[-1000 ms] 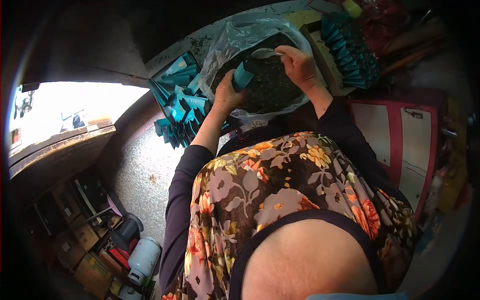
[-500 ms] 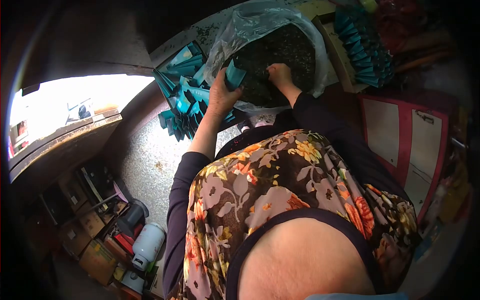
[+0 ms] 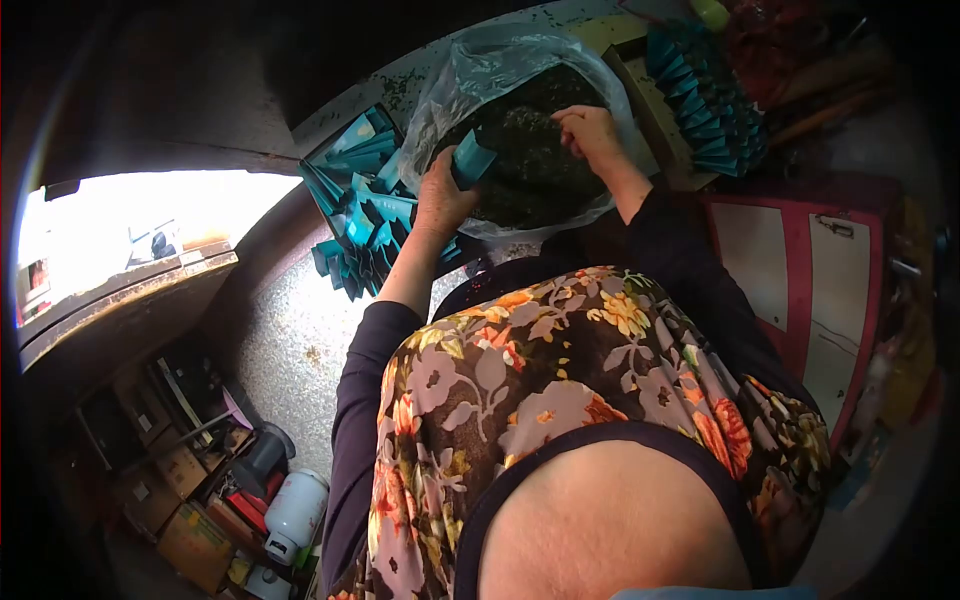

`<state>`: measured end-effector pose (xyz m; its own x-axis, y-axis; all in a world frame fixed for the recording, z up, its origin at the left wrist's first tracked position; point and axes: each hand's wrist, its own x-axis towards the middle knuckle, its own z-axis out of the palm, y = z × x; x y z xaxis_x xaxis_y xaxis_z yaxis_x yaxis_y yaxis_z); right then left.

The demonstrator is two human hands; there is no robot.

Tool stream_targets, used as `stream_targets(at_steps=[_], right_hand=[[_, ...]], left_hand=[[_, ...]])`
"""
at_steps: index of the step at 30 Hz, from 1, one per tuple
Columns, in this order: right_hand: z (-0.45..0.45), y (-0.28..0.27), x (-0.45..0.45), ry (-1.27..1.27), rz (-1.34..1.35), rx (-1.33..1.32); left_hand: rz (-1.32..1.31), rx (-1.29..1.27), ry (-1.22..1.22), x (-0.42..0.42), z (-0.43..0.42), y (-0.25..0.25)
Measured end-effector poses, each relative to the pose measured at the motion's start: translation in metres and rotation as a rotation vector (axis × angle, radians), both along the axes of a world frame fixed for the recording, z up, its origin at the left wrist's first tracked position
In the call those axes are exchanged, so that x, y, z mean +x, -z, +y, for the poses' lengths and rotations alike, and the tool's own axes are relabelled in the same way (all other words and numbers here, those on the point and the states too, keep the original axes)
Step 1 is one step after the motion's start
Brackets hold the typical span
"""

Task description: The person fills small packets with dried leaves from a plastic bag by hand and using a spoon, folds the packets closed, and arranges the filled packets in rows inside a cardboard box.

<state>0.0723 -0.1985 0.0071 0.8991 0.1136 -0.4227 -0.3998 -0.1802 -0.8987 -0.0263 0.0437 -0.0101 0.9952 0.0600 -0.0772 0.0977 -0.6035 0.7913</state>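
My left hand [image 3: 444, 198] is closed around a teal packet [image 3: 472, 158], held upright over the left side of a clear plastic bag [image 3: 475, 62]. Dark loose leaves [image 3: 525, 170] fill the bag. Over their right side is my right hand [image 3: 592, 134], its fingers pinched together on the handle of a spoon; the spoon's bowl is hard to make out against the leaves. Many folded teal packets [image 3: 375, 215] stand in a tray to the left of the bag.
A box [image 3: 650, 110] and another row of teal packets [image 3: 705, 100] lie right of the bag. Nearer on the right stands a red-framed cabinet [image 3: 795, 270]. Boxes [image 3: 180, 470] and a pale gas cylinder [image 3: 296, 510] are at the lower left.
My right hand went down into the leaves near the packet, then moved back up and right. My left hand still holds the packet. The whole view shifted slightly.
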Motion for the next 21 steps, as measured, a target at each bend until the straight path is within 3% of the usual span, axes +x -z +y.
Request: stream_targets(at_steps=[5,8,10,11,14,21], right_hand=[[-0.009,-0.044,0.01,-0.034,-0.076,-0.018],[-0.002,-0.06,0.01,-0.184,-0.207,-0.152],[0.008,-0.057,0.007,-0.298,-0.345,-0.254],[0.016,-0.055,0.005,-0.365,-0.576,-0.459],[0.036,-0.056,-0.008,-0.449,-0.915,-0.696],[0.036,-0.082,-0.005,-0.421,-1.033,-0.722]], left_hand=[[0.018,0.056,0.054,0.013,-0.009,0.01],[-0.003,0.084,0.055,0.02,-0.016,0.011],[-0.027,0.074,0.072,0.023,-0.021,0.01],[-0.047,0.069,0.088,0.024,-0.023,0.01],[0.0,0.002,0.067,0.026,-0.028,0.01],[-0.038,-0.079,0.041,0.021,-0.027,0.009]])
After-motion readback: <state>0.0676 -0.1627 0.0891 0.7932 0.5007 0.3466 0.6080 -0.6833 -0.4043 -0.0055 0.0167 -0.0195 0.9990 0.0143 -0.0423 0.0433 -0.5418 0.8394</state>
